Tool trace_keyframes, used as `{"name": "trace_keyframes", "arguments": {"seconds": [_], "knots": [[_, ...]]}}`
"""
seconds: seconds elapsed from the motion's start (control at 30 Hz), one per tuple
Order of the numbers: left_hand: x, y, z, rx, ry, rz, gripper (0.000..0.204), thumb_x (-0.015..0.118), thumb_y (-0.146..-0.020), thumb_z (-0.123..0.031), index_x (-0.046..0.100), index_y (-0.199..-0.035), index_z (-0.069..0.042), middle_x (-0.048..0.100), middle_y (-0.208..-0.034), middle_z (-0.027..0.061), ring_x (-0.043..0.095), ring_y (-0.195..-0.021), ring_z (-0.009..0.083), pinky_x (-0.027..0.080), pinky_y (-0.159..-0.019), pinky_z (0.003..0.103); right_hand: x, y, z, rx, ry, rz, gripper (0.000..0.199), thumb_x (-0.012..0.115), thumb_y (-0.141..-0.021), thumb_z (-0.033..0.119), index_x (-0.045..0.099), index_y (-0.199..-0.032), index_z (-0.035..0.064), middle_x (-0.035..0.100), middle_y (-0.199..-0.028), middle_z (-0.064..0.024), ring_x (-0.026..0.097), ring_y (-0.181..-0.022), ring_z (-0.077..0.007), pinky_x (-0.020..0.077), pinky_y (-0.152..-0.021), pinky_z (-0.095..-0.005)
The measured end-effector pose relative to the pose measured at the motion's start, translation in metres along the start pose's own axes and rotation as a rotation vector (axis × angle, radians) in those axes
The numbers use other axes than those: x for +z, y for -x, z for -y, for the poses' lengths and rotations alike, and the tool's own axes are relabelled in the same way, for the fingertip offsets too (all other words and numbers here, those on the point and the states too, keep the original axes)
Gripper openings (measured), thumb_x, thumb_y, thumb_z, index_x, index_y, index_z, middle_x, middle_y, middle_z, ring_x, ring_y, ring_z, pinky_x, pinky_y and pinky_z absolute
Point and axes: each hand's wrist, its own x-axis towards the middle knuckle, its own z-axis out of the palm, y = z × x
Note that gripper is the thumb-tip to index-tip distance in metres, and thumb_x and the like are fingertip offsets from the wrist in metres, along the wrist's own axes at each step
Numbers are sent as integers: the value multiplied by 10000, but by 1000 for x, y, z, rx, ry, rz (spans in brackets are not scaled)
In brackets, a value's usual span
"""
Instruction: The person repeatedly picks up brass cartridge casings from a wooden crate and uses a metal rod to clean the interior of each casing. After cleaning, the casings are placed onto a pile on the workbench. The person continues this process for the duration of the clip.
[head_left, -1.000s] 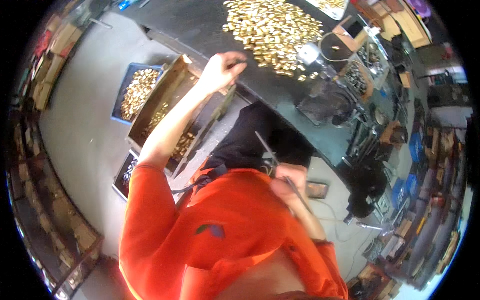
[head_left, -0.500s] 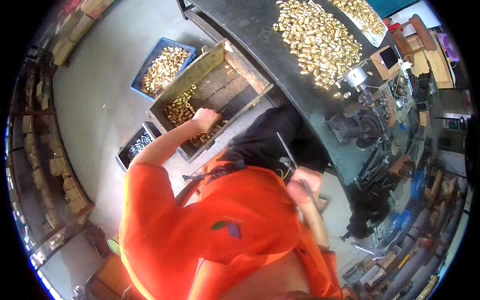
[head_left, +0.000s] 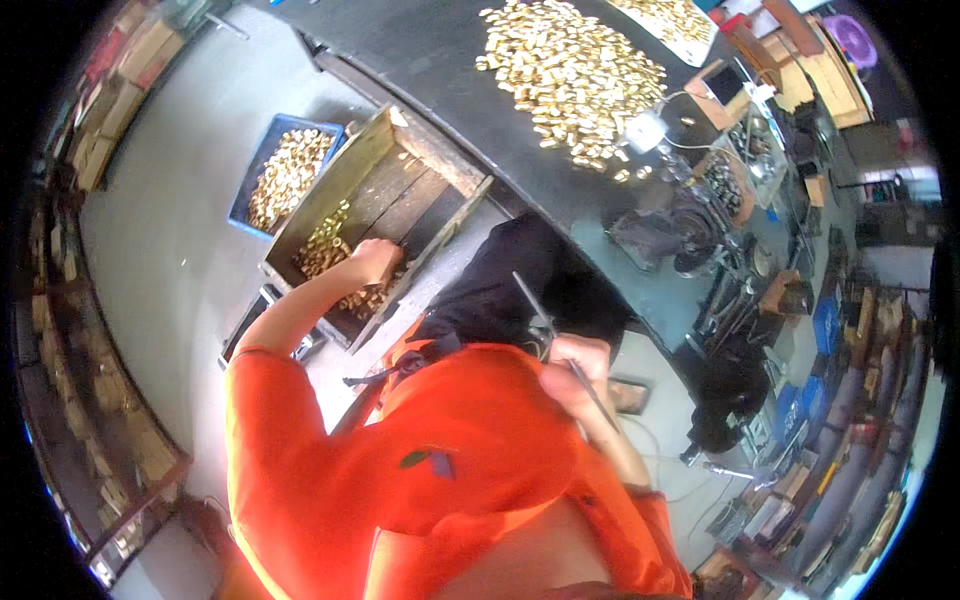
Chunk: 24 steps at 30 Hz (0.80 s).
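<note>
Down in the wooden crate point(head_left: 400, 190) on the floor, at its near end where the brass pieces point(head_left: 325, 245) have piled up, the person's left hand point(head_left: 375, 262) is curled over the heap with the fingers closed into it, looks like a scoop or fistful rather than a neat pinch. The rest of the crate's plank bottom is bare, so everything left is bunched against that near wall and corner. The right hand point(head_left: 572, 360) is tucked up close to the chest, closed around a thin metal tool point(head_left: 540, 318) that sticks up and away from the body. Just past the crate's far-left side there's a blue bin point(head_left: 285, 175) full of the same brass bits, and up on the dark workbench point(head_left: 420, 60) a big spread of them point(head_left: 570, 70) sits near its far edge. To do this grab well, I'd say rake the pieces into the crate's corner first so the wall backs them up, then close the fingers under the pile instead of on top, since small smooth parts like these will likely dribble out of a loose fist. Lifting slow and level, clear of the crate's rim, probably saves picking strays off the floor. Keeping the tool hand parked seems smart.
</note>
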Motion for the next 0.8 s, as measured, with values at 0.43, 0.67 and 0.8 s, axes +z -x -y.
{"name": "trace_keyframes", "arguments": {"seconds": [0.43,0.67,0.8], "knots": [[-3,10,-5,-106,32,-96,188,616,-716,-285,679,-778,-119,662,-790,164,650,-804,355,520,-662,466,-3,0,1,-53,-13,13,274,613,-683,55,348,-623,26,312,-564,-75,304,-491,-183,253,-462,-317],[6,7,0,-135,79,-142,213,625,-627,-200,695,-819,-139,665,-816,178,654,-808,361,527,-693,457,-5,0,1,-81,-30,0,258,605,-677,41,354,-618,29,309,-561,-80,309,-486,-185,269,-457,-323],[6,9,0,-191,80,-138,269,633,-626,-199,703,-880,-144,672,-846,185,663,-827,353,541,-724,432,-1,2,-9,-90,-18,-25,255,599,-665,23,349,-612,32,301,-560,-75,296,-493,-173,271,-456,-319]]}}
